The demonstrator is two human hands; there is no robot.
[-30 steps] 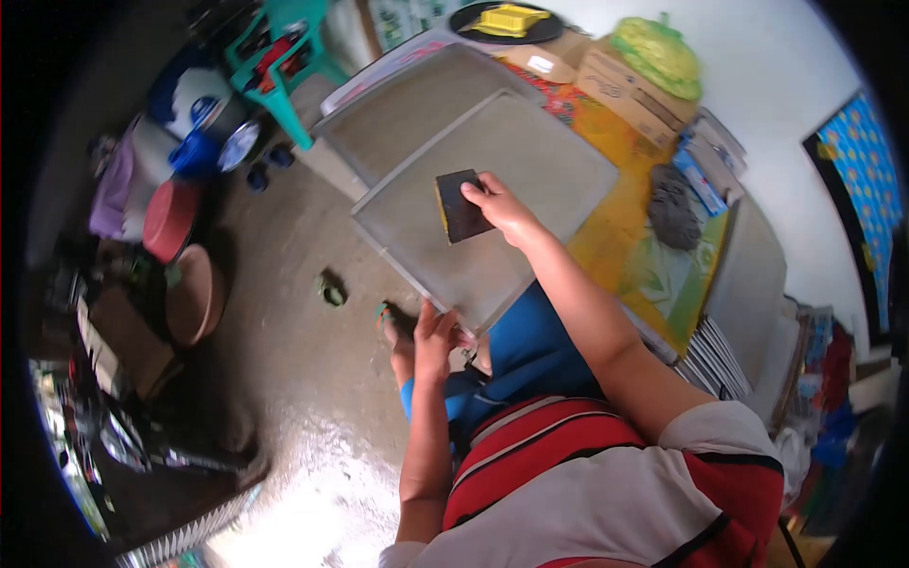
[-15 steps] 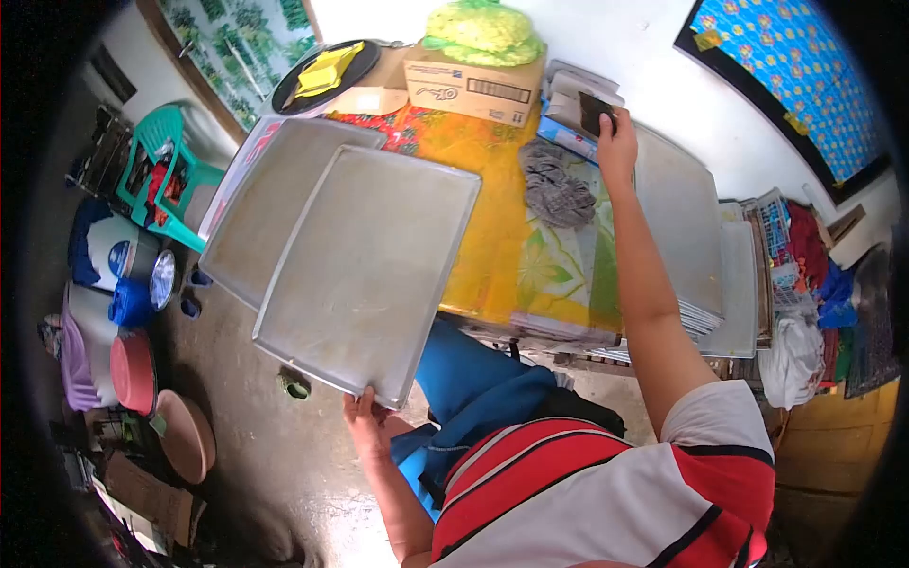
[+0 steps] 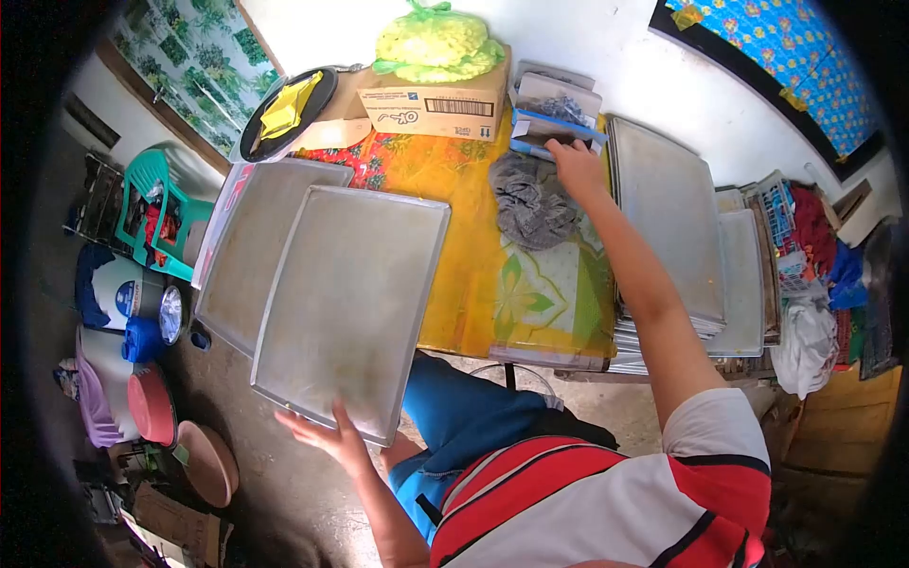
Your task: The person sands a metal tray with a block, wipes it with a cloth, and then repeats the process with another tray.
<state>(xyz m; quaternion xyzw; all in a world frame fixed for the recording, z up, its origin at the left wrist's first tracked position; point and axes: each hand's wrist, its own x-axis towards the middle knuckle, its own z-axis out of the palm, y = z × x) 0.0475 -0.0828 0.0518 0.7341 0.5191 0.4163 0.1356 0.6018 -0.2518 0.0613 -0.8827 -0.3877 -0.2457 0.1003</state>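
Observation:
A flat grey metal baking tray [image 3: 350, 303] lies tilted over another metal tray [image 3: 256, 251] at the table's left side. My left hand [image 3: 327, 440] is at its near edge, fingers spread and thumb over the tray's surface. My right hand [image 3: 579, 172] reaches across the table to the front rim of a small blue-and-white box [image 3: 540, 131], fingers extended and nothing visible in them. Inside the open box are small dark bluish pieces [image 3: 559, 108]. A crumpled grey cloth [image 3: 532, 204] lies just below and left of my right hand.
Stacked metal trays [image 3: 668, 227] stand on the right. At the back are a cardboard box [image 3: 431, 109] with a yellow-green plastic bag [image 3: 440, 47] on it, and a round black tray [image 3: 317, 104] holding a yellow packet. A green chair [image 3: 147, 180] and basins [image 3: 151, 402] are on the left.
My right hand has come down from the box toward its front rim and the cloth; the dark flat piece is no longer in it. My left hand has loosened from the tray edge, fingers spreading.

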